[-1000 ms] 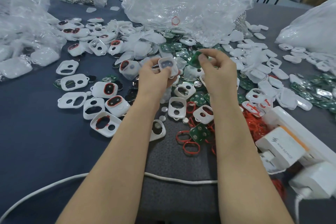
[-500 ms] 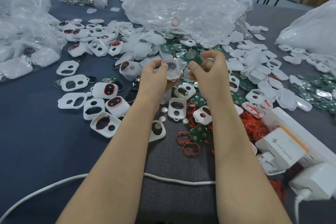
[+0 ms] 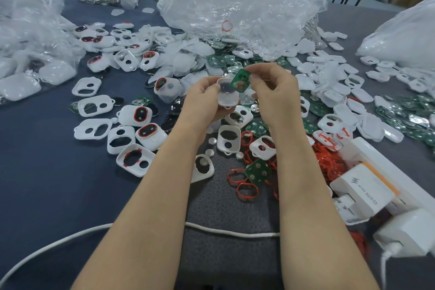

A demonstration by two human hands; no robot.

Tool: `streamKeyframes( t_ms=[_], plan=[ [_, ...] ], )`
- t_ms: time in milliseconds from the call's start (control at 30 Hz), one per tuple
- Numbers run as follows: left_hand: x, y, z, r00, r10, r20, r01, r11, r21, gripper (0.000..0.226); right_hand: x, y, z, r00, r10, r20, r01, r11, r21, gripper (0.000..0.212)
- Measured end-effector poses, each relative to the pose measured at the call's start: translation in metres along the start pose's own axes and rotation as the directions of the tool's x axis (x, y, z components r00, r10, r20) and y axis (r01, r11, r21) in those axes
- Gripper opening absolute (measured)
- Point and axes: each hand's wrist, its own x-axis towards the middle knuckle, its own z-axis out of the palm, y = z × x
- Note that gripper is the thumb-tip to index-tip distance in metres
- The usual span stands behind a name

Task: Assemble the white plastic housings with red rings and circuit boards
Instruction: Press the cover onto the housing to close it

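Fingers of the right hand [image 3: 273, 94] pinch a small green rectangular circuit board [image 3: 239, 80], tilted, its lower edge touching the open white plastic housing [image 3: 227, 94] cupped in left hand [image 3: 202, 99] fingers; board lies just right of the cavity

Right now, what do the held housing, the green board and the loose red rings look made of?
Housing in the left hand: moulded plastic, milky white, slightly translucent. Board pinched by the right hand: likely fibreglass, green coat, shiny metal pads. Red rings: thin bent loops, probably rubber.
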Motion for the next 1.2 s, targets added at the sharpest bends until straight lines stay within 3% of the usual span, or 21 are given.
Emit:
streamKeyframes(
  t_ms=[400,667,1200],
  plan=[
    [-0.0004,-0.0024,-0.0008,0.997,0.028,0.078,-0.032,0.999,0.042,0.025,-0.0018,0.0000,0.0029,0.990,-0.041,0.137,0.063,0.986,-0.155,0.026],
    [0.0009,-0.0029,-0.0011,0.996,0.032,0.078,-0.035,0.998,0.045,0.025,-0.0020,0.0000,0.0036,0.988,-0.034,0.148,0.059,0.985,-0.163,0.035],
    [-0.0001,-0.0034,-0.0010,0.997,0.027,0.078,-0.032,0.998,0.058,0.022,-0.0018,0.0006,0.0044,0.987,0.004,0.161,0.019,0.989,-0.144,0.031]
  ],
)
